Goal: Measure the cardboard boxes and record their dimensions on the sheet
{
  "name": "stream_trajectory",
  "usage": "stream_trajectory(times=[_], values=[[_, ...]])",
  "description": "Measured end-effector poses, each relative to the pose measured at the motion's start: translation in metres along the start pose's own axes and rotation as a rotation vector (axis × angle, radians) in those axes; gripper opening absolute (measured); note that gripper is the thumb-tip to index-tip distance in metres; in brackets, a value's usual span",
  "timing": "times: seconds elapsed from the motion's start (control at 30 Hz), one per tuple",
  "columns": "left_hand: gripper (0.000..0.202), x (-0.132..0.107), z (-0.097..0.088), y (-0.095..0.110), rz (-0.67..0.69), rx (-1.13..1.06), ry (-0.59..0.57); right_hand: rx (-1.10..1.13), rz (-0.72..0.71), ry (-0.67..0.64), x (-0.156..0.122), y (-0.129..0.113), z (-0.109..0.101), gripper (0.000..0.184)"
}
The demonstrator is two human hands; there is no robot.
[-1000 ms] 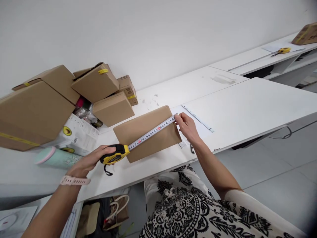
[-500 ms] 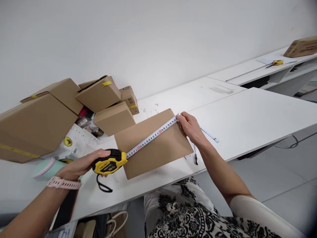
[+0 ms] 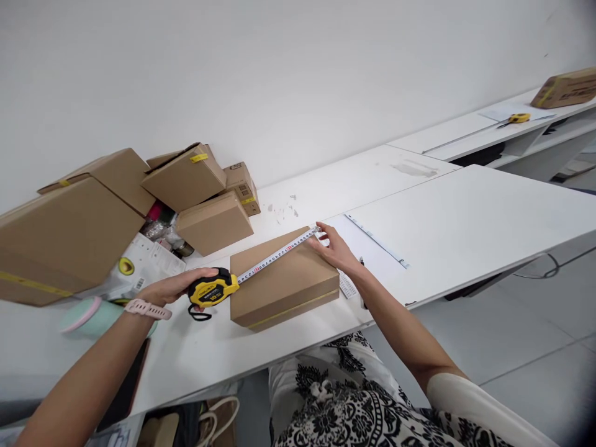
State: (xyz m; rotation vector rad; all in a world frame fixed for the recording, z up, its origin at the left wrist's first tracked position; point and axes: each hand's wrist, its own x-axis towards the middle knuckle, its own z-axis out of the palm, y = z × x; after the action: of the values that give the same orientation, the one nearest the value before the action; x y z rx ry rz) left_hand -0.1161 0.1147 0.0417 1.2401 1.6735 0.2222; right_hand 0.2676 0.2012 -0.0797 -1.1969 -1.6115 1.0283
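Note:
A yellow and black tape measure (image 3: 213, 289) is gripped in my left hand (image 3: 179, 285), which wears a pink watch strap. Its white blade (image 3: 274, 256) stretches diagonally across the top of a closed brown cardboard box (image 3: 284, 279) on the table. At the far right end of the blade, the fingertips of my right hand (image 3: 336, 248) hold the tip by the box's edge. The right fingers partly hide that corner. Yellow tape runs along the box's near side.
More cardboard boxes (image 3: 214, 222) are piled at the left, beside a mint-green cylindrical item (image 3: 90, 316). Right of the measured box lie a white sheet and a ruler (image 3: 376, 241). Another tape measure (image 3: 518, 118) rests on the far right table (image 3: 465, 211).
The box has tipped so its taped near side now shows. My right hand and the blade's tip have shifted left and slightly down; my left hand has moved a little right and up.

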Motion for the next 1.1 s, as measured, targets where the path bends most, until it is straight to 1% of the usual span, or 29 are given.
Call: stream_trajectory(times=[0.07,0.1,0.13,0.2,0.33,0.47,0.57,0.63,0.73,0.83,0.97,1.1], values=[[0.067,0.003,-0.005,-0.001,-0.033,-0.029,-0.064,-0.008,-0.085,-0.068,-0.009,0.000,-0.004,0.097],[0.067,0.003,-0.008,-0.001,-0.058,-0.042,-0.102,-0.026,-0.111,-0.100,-0.012,0.000,-0.005,0.102],[0.068,0.004,-0.011,0.000,-0.068,-0.044,-0.109,-0.047,-0.125,-0.125,-0.013,0.001,-0.007,0.105],[0.067,0.005,-0.016,0.003,-0.078,-0.029,-0.084,-0.084,-0.142,-0.150,-0.013,0.005,-0.008,0.109],[0.064,0.008,-0.027,0.006,-0.070,0.017,0.015,-0.115,-0.162,-0.199,-0.008,0.012,-0.009,0.101],[0.063,0.018,-0.038,0.002,-0.090,0.011,0.024,-0.198,-0.138,-0.235,-0.006,0.007,-0.012,0.096],[0.057,0.026,-0.045,0.001,-0.061,0.007,0.049,-0.300,-0.128,-0.256,-0.008,0.000,-0.015,0.093],[0.057,0.029,-0.049,0.001,-0.059,0.017,0.029,-0.360,-0.133,-0.260,-0.009,-0.002,-0.017,0.090],[0.064,0.029,-0.054,-0.001,-0.076,0.008,-0.022,-0.420,-0.143,-0.240,-0.009,0.001,-0.016,0.087],[0.065,0.024,-0.058,-0.008,-0.086,-0.031,-0.011,-0.441,-0.158,-0.207,-0.008,0.007,-0.014,0.088],[0.058,0.017,-0.057,-0.017,-0.066,-0.065,0.002,-0.464,-0.138,-0.206,-0.008,0.011,-0.012,0.091],[0.057,0.014,-0.054,-0.017,-0.080,-0.042,-0.015,-0.474,-0.142,-0.223,-0.008,0.009,-0.012,0.090]])
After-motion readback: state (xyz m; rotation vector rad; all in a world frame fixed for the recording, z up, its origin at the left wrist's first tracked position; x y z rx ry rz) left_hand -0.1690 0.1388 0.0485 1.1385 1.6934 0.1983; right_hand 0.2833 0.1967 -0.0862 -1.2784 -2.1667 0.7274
